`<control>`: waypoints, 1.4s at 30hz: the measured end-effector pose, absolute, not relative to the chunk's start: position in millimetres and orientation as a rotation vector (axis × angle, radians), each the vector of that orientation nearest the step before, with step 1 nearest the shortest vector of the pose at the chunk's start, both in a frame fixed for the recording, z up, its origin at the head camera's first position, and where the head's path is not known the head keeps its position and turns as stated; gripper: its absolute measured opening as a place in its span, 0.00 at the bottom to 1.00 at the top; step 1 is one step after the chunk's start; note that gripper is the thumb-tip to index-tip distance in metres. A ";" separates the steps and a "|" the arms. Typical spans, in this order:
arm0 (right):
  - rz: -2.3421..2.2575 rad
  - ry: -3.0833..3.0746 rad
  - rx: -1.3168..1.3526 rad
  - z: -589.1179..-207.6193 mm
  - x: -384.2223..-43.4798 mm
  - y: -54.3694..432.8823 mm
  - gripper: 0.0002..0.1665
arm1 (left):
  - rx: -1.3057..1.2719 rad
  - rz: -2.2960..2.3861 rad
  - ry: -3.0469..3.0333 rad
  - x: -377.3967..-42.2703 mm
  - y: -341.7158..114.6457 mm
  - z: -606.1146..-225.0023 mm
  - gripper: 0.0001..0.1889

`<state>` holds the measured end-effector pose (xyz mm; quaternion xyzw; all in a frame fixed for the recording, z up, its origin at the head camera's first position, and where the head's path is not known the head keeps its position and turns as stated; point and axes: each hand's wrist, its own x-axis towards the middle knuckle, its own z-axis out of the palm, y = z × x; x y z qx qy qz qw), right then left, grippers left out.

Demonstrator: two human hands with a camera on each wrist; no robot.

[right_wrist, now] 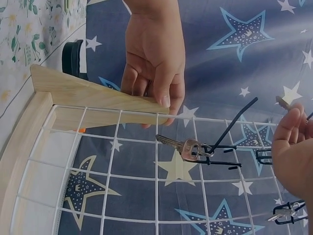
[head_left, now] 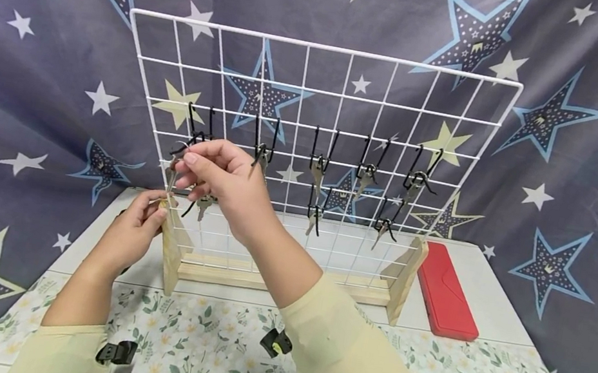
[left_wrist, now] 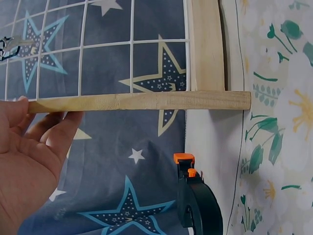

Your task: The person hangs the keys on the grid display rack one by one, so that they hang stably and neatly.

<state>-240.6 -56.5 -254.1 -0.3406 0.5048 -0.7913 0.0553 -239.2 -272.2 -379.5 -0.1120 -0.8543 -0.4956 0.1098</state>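
My right hand [head_left: 234,186] pinches a key [head_left: 171,178] by its ring between thumb and fingers, in front of the left side of a white wire grid rack [head_left: 309,46]. In the right wrist view the tip of that key [right_wrist: 282,103] pokes out past the fingers. Lower down, my left hand [head_left: 127,239] grips the top of the rack's left wooden support [left_wrist: 142,101], thumb on one side and fingers on the other. Between the hands, a hanging key [right_wrist: 190,149] sits on a black hook. The upper-left black hook [head_left: 199,131] is partly hidden behind my right hand.
More keys [head_left: 318,167] hang from black hooks across two rows. A red case [head_left: 449,292] lies right of the rack. Behind the left support stands a black tool with orange parts [left_wrist: 198,196]. A floral cloth [head_left: 204,341] covers the table's front.
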 end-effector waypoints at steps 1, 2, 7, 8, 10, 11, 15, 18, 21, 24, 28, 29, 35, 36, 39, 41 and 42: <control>-2.402 1.537 -1.032 -254.2 -241.5 -56.9 0.10 | -0.330 -1.456 -2.511 -238.9 -272.0 -379.3 0.22; -2.402 1.543 -1.031 -254.3 -242.3 -57.2 0.09 | -0.330 -1.456 -2.511 -238.6 -272.0 -379.1 0.22; -2.405 1.571 -1.002 -254.4 -246.8 -57.5 0.08 | -0.326 -1.474 -2.509 -237.9 -271.6 -378.3 0.22; -2.406 1.577 -0.994 -254.6 -247.7 -57.2 0.07 | -0.324 -1.479 -2.510 -238.0 -271.6 -378.4 0.23; -2.404 1.590 -0.968 -254.8 -249.4 -57.1 0.07 | -0.320 -1.488 -2.513 -238.2 -271.8 -378.9 0.23; -2.401 1.597 -0.956 -254.9 -250.4 -57.3 0.07 | -0.317 -1.490 -2.515 -238.3 -271.9 -379.3 0.23; -2.395 1.623 -0.917 -255.1 -254.3 -58.0 0.07 | -0.309 -1.483 -2.518 -238.5 -272.2 -380.3 0.23; -2.403 1.637 -0.901 -254.2 -257.3 -58.5 0.08 | -0.309 -1.482 -2.515 -238.5 -272.1 -380.4 0.23; -2.416 1.639 -0.878 -253.1 -259.8 -59.0 0.09 | -0.312 -1.479 -2.517 -238.8 -271.9 -380.2 0.23; -2.420 1.647 -0.849 -252.2 -261.4 -59.5 0.09 | -0.309 -1.472 -2.520 -239.0 -271.8 -379.9 0.23; -2.419 1.660 -0.820 -251.6 -262.3 -60.2 0.09 | -0.302 -1.469 -2.521 -238.8 -271.8 -379.6 0.22; -2.420 1.663 -0.815 -251.5 -262.7 -60.5 0.09 | -0.301 -1.469 -2.521 -238.8 -271.7 -379.5 0.22; -2.461 1.633 -0.785 -251.9 -266.3 -62.3 0.09 | -0.294 -1.471 -2.519 -238.3 -271.6 -378.5 0.22; -2.470 1.622 -0.780 -252.5 -267.0 -62.6 0.09 | -0.293 -1.472 -2.519 -238.2 -271.6 -378.3 0.22; -2.504 1.587 -0.756 -254.7 -269.3 -64.0 0.08 | -0.289 -1.476 -2.522 -238.1 -271.6 -377.7 0.22; -2.529 1.570 -0.738 -256.2 -270.4 -64.7 0.07 | -0.286 -1.482 -2.522 -238.0 -271.7 -377.5 0.22; -2.541 1.564 -0.732 -257.0 -270.9 -65.2 0.06 | -0.285 -1.483 -2.522 -238.0 -271.8 -377.4 0.22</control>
